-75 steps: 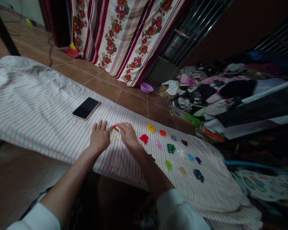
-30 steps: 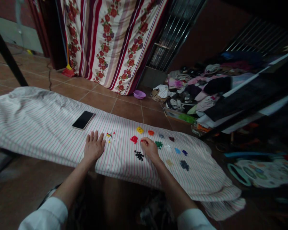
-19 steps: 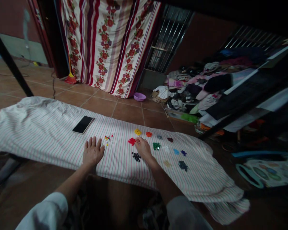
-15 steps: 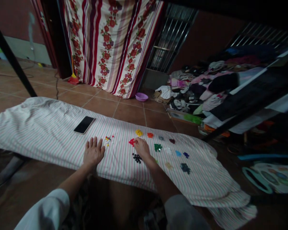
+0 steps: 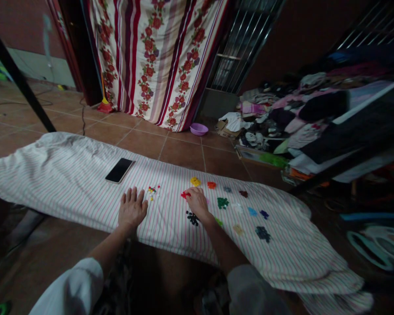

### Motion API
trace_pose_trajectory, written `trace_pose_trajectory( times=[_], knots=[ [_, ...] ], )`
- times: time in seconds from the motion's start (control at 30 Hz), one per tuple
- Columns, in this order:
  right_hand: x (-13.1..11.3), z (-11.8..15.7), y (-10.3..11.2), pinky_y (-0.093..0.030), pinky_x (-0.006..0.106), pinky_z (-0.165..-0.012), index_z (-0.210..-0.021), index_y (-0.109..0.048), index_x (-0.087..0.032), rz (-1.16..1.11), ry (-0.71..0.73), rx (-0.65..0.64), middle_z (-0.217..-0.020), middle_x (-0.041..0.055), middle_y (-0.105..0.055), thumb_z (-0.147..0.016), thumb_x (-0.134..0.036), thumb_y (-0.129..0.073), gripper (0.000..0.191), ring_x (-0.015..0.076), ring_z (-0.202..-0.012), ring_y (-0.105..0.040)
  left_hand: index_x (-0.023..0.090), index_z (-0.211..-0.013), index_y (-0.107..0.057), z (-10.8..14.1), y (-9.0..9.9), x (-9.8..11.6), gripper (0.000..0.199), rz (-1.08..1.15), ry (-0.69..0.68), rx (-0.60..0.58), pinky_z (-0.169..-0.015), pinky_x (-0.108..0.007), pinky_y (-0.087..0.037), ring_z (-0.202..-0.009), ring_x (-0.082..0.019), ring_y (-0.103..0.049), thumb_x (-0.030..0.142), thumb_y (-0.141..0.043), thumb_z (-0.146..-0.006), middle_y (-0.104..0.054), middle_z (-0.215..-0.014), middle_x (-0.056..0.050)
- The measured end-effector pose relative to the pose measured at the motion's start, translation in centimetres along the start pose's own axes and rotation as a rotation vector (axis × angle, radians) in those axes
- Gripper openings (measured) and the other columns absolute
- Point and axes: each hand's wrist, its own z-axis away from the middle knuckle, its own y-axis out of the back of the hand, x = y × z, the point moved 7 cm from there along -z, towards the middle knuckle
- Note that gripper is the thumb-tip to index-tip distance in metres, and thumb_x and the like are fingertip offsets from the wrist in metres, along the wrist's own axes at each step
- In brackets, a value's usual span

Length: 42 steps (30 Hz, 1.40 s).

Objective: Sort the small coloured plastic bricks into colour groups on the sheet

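Observation:
My left hand (image 5: 132, 209) lies flat on the striped cloth (image 5: 75, 192) with its fingers stretched out, just left of a small mixed group of coloured pieces (image 5: 153, 191). My right hand (image 5: 198, 203) bends over a pile of small red pieces (image 5: 184, 195), its fingertips pinched together at the pile's right side. Whatever sits between those fingertips is too small to make out. Close by the right hand are black pieces (image 5: 193, 218), yellow pieces (image 5: 195, 181) and green pieces (image 5: 222, 202). My right wrist partly covers a light green pile (image 5: 219, 222).
A phone (image 5: 120, 170) lies on the cloth beyond my left hand. More colour piles, such as orange (image 5: 211, 185), blue (image 5: 252, 211) and dark grey (image 5: 262, 233), spread to the right. Past the cloth are a purple basin (image 5: 198, 129) and heaped clothes (image 5: 292, 109).
The whole view has shifted slightly, so things appear a little further right. My right hand stays at the red pile with fingers pinched, and my left hand remains flat.

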Motion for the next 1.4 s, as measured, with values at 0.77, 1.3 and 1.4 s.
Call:
trace_pose_trajectory(
  times=[0.77, 1.3, 1.4],
  knots=[
    [-12.9, -4.3, -6.6, -0.042, 0.027, -0.091, -0.099, -0.072, -0.021, -0.148, 0.145, -0.225, -0.099, 0.0060, -0.067, -0.089, -0.015, -0.049, 0.026, 0.0164, -0.098, -0.058, 0.016, -0.131, -0.057, 0.0, -0.3, -0.9, 0.046, 0.136, 0.049, 0.068, -0.111, -0.052, -0.028, -0.136, -0.035, -0.040, 0.030, -0.040, -0.091, -0.048, -0.142, -0.019],
    [-14.5, -7.1, -9.1, -0.039, 0.026, -0.086, -0.100, -0.073, -0.023, 0.176, -0.044, -0.425, -0.105, 0.0077, -0.065, -0.088, -0.017, -0.051, 0.026, 0.0187, -0.104, -0.053, 0.016, -0.131, -0.056, -0.3, -0.3, -1.2, 0.046, 0.196, 0.075, 0.040, -0.112, -0.052, -0.027, -0.136, -0.033, -0.040, 0.026, -0.042, -0.089, -0.048, -0.142, -0.018],
    [-14.7, -7.2, -9.2, -0.039, 0.026, -0.086, -0.099, -0.072, -0.023, 0.194, -0.028, -0.428, -0.106, 0.0080, -0.064, -0.089, -0.018, -0.051, 0.024, 0.0186, -0.105, -0.053, 0.015, -0.131, -0.057, -0.3, -0.3, -1.2, 0.046, 0.207, 0.077, 0.042, -0.113, -0.052, -0.026, -0.136, -0.033, -0.039, 0.026, -0.042, -0.089, -0.048, -0.142, -0.018]
  ],
)
